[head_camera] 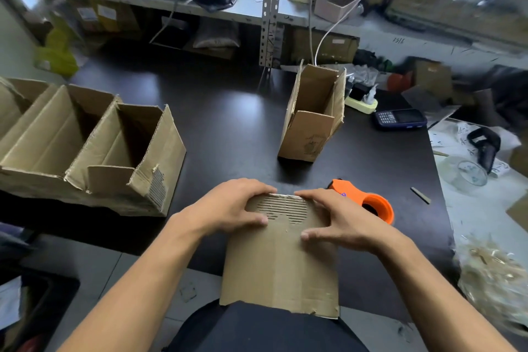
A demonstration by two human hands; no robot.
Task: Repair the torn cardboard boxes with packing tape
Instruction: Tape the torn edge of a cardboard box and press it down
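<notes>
A small cardboard box point(281, 263) lies against my lap at the near edge of the black table point(228, 123). Its top face is torn near the far edge, with the corrugated layer showing. My left hand point(228, 206) grips the box's far left corner, thumb pressed on the torn patch. My right hand point(343, 218) grips the far right corner, fingers spread over the face. An orange tape dispenser point(368, 203) lies on the table just behind my right hand, partly hidden by it.
Two open torn boxes point(94, 148) sit at the left of the table. Another open box point(314, 114) stands upright at the centre back. A dark phone point(400, 119) and a power strip point(361, 103) lie at the right. Shelves with clutter stand behind.
</notes>
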